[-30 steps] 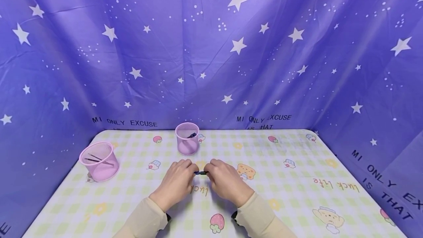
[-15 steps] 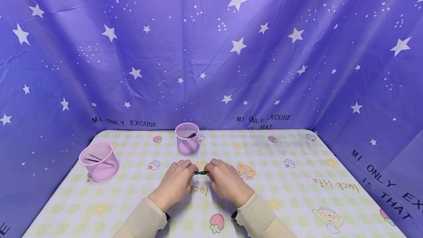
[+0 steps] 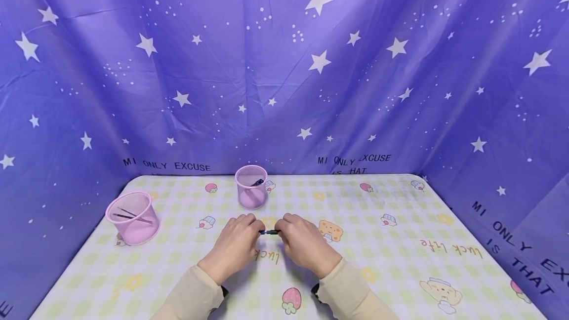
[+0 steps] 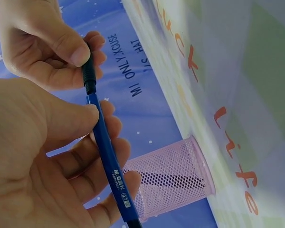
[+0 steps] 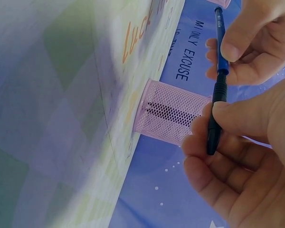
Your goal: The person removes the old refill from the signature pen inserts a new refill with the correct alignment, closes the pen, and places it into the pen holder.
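A pen with a blue barrel [image 4: 107, 152] and a dark ribbed grip section [image 5: 220, 89] is held level between both hands above the table. My left hand [image 3: 233, 243] pinches the blue barrel between thumb and fingers. At the other end, my right hand [image 3: 304, 243] pinches the dark section near its tip. A narrow dark neck shows where barrel and grip meet; whether the two are fully joined I cannot tell. Beyond the hands stands a pink mesh pen cup [image 3: 251, 199] with a dark pen-like item in it.
To the left, a second pink mesh cup [image 3: 142, 231] holds a few thin dark sticks. The table [image 3: 400, 270] has a checked cloth with printed cartoons. A purple curtain [image 3: 275, 63] with white stars hangs behind the table and at both sides.
My left hand has shifted very slightly left, so a little more of the pen shows between the hands. The right hand and both cups stay put.
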Tool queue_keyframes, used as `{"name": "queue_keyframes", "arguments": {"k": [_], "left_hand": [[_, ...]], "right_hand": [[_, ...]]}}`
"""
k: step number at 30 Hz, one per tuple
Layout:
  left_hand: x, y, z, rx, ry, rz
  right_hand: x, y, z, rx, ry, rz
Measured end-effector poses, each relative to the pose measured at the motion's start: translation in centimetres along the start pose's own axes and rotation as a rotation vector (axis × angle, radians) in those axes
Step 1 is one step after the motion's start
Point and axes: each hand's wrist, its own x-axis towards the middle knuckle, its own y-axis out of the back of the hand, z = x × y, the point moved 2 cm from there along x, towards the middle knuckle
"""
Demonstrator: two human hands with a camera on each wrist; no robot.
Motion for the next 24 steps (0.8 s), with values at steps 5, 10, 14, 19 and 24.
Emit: {"name": "queue_keyframes", "arguments": {"k": [5,10,14,19,24], "left_hand": [[0.07,0.18,0.02,-0.005,0.003,-0.008],[0.00,0.26,-0.06,0.002,0.013,-0.012],[-0.04,0.38,-0.14,0.000,0.021,-0.002],[-0.07,0.54,-0.15,0.000,0.029,0.002],[-0.08,0.66,-0.23,0.000,0.036,0.000]], "right_hand": [[0.00,-0.01,0.08,-0.006,-0.004,-0.010],[0.01,0.00,0.10,-0.002,-0.003,-0.009],[-0.01,-0.03,0.10,-0.005,-0.005,-0.010],[-0.01,-0.04,0.11,-0.007,-0.006,-0.008],[0.00,-0.02,0.13,-0.007,-0.006,-0.008]]}}
